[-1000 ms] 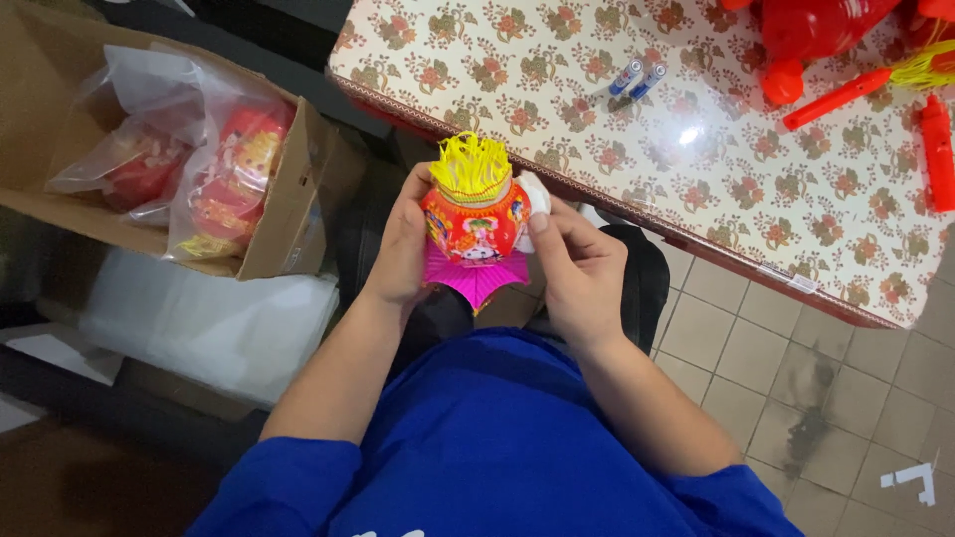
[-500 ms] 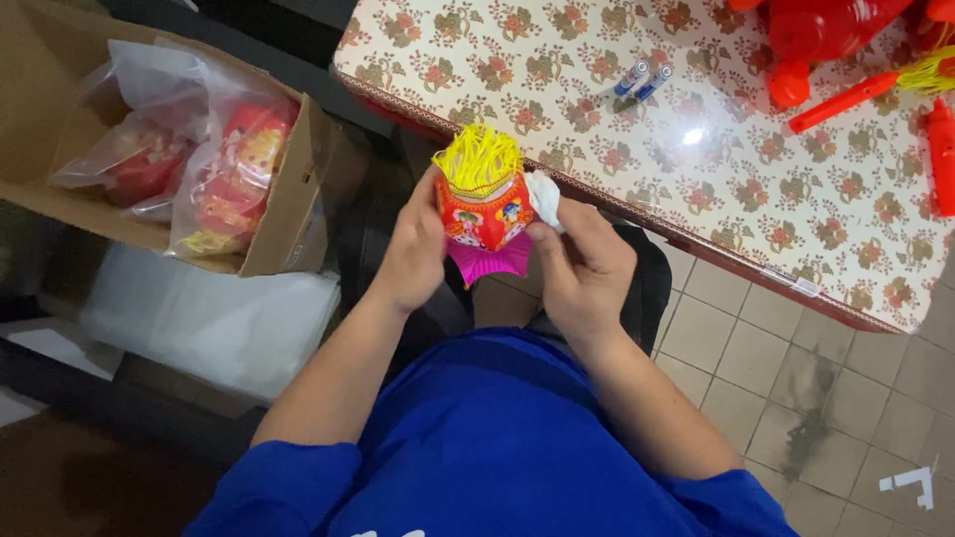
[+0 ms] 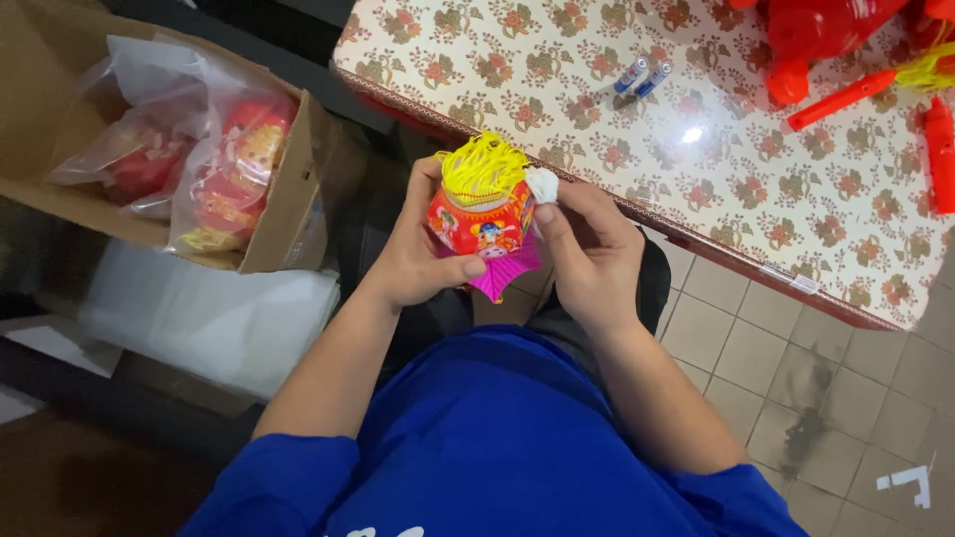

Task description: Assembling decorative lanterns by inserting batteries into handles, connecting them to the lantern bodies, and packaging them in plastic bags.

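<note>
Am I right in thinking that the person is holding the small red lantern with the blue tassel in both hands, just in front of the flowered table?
Not quite: the tassel is yellow, not blue, as the head view shows. Otherwise yes: the left hand and right hand both hold the small red lantern in front of the flowered table.
</note>
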